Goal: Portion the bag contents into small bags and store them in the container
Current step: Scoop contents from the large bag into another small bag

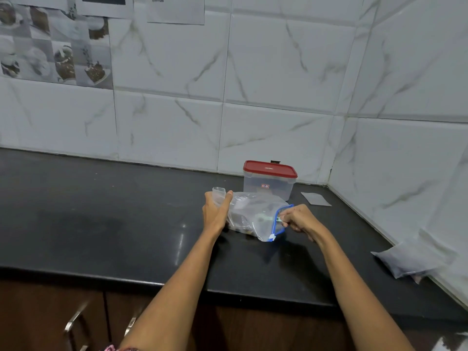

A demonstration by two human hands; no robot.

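Working at the zip-top bag (255, 219), lying on its side on the black worktop (101, 224). Nearest, just right of the bag: right hand (298, 220), fingers curled, pinching the blue zip edge (281, 221) at the bag's mouth. Left of the bag: left hand (217, 211), curled round its bunched closed end together with what looks like a small clear cup or folded small bag (219, 191); cannot tell which. Dark contents inside, low in the bag. Just behind the bag: clear container (268, 184), red lid (269, 168) on. Further right of the bag: flat empty small bag (315, 198). Likely step: opening the zip. Next calls for parting the mouth while steadying the bag, without spilling.
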